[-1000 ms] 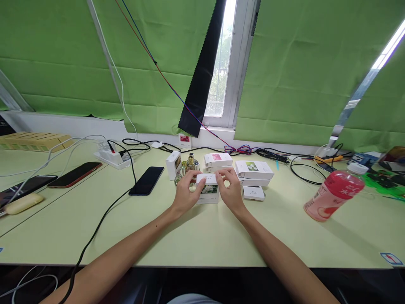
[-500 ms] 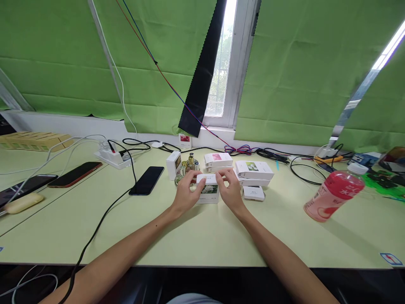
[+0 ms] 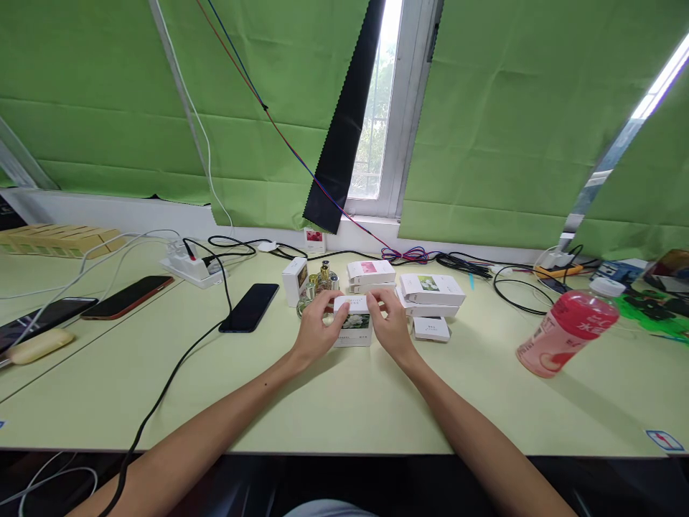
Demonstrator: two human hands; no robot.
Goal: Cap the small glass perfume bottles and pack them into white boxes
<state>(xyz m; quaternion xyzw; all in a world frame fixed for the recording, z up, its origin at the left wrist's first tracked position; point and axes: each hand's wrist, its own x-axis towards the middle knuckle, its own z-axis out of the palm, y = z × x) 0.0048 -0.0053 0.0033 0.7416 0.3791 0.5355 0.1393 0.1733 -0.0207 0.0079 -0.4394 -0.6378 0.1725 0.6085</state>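
A small white carton with a flower picture [image 3: 354, 332] stands upright on the table in front of me. My left hand [image 3: 319, 327] grips its left side, the thumb pressed on the upper front edge. On the opposite side, my right hand [image 3: 392, 324] has its fingers curled at the top right edge. Just behind my left hand cluster several small glass bottles with gold and silver caps [image 3: 326, 273], partly hidden by the fingers. Beside them is another upright white carton [image 3: 293, 283]. A small flat white box [image 3: 431, 329] lies near my right hand.
White cartons lie stacked behind [image 3: 371, 271] and to the right [image 3: 432, 287]. A black phone [image 3: 250, 307] lies left, with a black cable [image 3: 180, 366] trailing to the table edge. A pink drink bottle [image 3: 568, 330] stands right. A power strip [image 3: 197, 270] sits at the back left.
Hardly anything differs. Both hands stay at the flowered carton, with only a very slight shift of the right fingers along its top edge.
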